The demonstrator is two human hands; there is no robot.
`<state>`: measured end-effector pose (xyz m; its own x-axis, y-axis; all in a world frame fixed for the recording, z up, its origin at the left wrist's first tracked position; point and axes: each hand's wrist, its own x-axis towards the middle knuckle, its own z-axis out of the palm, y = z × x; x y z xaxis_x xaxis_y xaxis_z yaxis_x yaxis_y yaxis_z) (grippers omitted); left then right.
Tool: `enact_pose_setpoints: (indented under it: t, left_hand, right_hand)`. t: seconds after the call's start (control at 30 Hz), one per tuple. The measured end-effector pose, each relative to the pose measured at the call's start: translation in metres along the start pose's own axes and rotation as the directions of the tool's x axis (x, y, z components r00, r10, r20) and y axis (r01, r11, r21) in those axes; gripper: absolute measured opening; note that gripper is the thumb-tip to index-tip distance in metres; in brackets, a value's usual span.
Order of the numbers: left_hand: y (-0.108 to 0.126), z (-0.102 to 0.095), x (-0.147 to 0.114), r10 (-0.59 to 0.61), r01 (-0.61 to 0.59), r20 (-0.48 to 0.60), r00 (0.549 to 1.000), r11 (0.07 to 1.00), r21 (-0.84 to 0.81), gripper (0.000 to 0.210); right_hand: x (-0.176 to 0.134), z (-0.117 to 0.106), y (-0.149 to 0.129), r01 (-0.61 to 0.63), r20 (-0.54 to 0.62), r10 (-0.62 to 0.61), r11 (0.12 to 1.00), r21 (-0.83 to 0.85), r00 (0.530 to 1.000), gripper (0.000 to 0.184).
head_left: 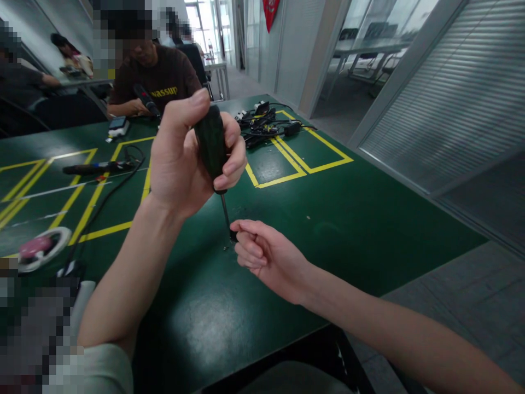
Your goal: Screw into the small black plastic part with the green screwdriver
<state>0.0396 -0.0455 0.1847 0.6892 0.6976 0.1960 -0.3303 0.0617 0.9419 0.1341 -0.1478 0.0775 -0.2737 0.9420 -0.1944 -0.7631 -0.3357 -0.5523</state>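
A dark-handled screwdriver [211,148] stands nearly upright above the green table, its thin metal shaft pointing down. My left hand [184,153] wraps round its handle, thumb up at the top end. Close to the lower end of the shaft, my right hand [262,251] is closed in a pinch, thumb and forefinger at a small dark piece [233,236] around the tip. Whether that piece is part of the screwdriver or held separately I cannot tell. A tiny metal bit [225,248], perhaps a screw, lies on the table just left of my right fingertips.
Yellow tape [281,181] marks rectangles on the green table [369,241]. A heap of black cables [262,126] sits at the back. Leftward are a corded black tool [98,167], a white ring-shaped roll with pink [41,249] and a small device [118,126]. A person [164,71] sits opposite.
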Motion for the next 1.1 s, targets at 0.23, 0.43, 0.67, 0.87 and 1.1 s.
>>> enact_pose_setpoints:
  t: [0.23, 0.43, 0.67, 0.87, 1.1]
  left_hand:
    - [-0.002, -0.002, 0.002, 0.034, -0.034, -0.007, 0.999, 0.999, -0.008, 0.091]
    - [-0.002, -0.002, 0.002, 0.052, -0.051, -0.036, 0.998, 0.998, 0.025, 0.093]
    - [0.003, -0.004, 0.001, 0.07, -0.071, -0.025, 0.997, 0.997, -0.01, 0.09]
    - [0.007, -0.007, -0.002, 0.085, -0.085, 0.039, 0.996, 0.996, -0.015, 0.082]
    - [0.012, -0.005, -0.004, -0.003, 0.002, -0.019, 1.0, 1.0, -0.024, 0.083]
  right_hand:
    - [-0.009, -0.016, 0.003, 0.01, -0.043, -0.01, 1.0, 0.002, 0.999, 0.008]
    - [0.003, -0.047, -0.018, 0.16, -0.201, -0.144, 0.985, 0.065, 0.969, 0.014]
    - [0.015, -0.063, -0.032, 0.195, -0.186, -0.225, 0.967, -0.163, 0.957, 0.038]
    - [0.03, -0.065, -0.014, 0.266, -0.012, -0.385, 0.66, -0.703, 0.923, 0.02]
    - [0.051, -0.081, -0.021, 0.432, 0.416, -0.123, 0.159, -0.888, 0.901, 0.037]
